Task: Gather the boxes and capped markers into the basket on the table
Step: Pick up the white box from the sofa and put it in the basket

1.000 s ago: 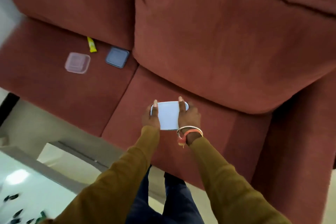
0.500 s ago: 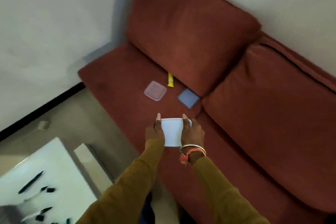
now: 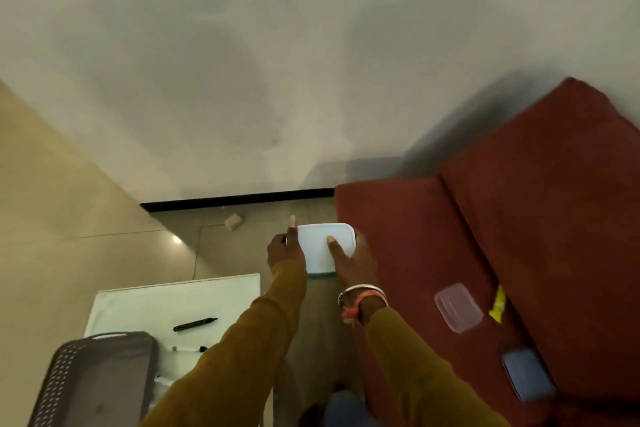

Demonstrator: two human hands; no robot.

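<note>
A white lidded box is held in the air between both hands, above the floor between sofa and table. My left hand grips its left side and my right hand its right side, thumb on the lid. A grey perforated basket stands on the white table at lower left. A black capped marker and a second marker lie on the table beside the basket. On the red sofa seat lie a clear pink box and a blue box.
A yellow item is wedged at the sofa's back cushion. A small beige block lies on the tiled floor near the black skirting. The wall fills the upper view.
The view has swung left from the sofa toward the table and basket. Both hands have carried the white box off the sofa seat and over the floor.
</note>
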